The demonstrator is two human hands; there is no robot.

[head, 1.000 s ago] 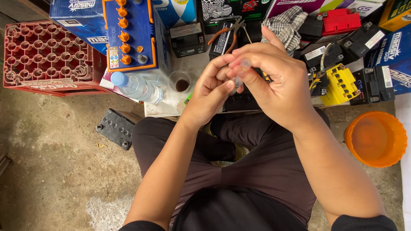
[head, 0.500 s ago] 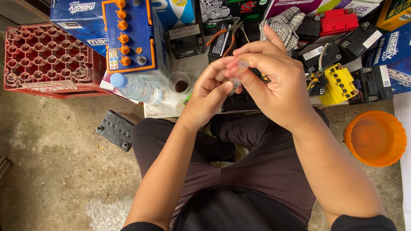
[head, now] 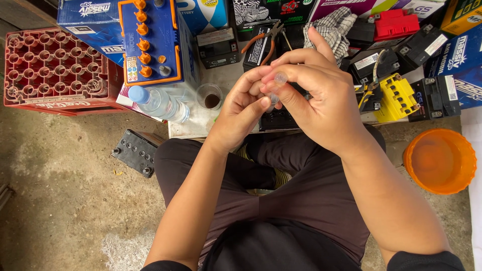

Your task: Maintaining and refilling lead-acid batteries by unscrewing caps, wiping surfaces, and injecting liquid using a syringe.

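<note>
Your left hand (head: 240, 114) and right hand (head: 316, 95) meet above your lap, and both grips are pinched on a small clear tube (head: 277, 86) held between the fingertips; its pale cap end shows just under your right index finger. The rest of the tube is hidden by your fingers.

Directly beneath your hands lies a black battery (head: 277, 120), mostly covered by them. To the left on the floor rest a clear water bottle (head: 159, 103) with a blue cap, lying on its side, and a small glass cup (head: 209, 96) just beside it. A red crate (head: 52, 70) stands further left, with a blue battery with orange caps (head: 150, 42) next to it. Orange-handled pliers (head: 266, 37) sit behind your hands, a yellow-topped battery (head: 396, 98) to the right, and an orange bowl (head: 440, 160) near your right forearm. Another dark battery (head: 134, 151) lies by your left knee.
</note>
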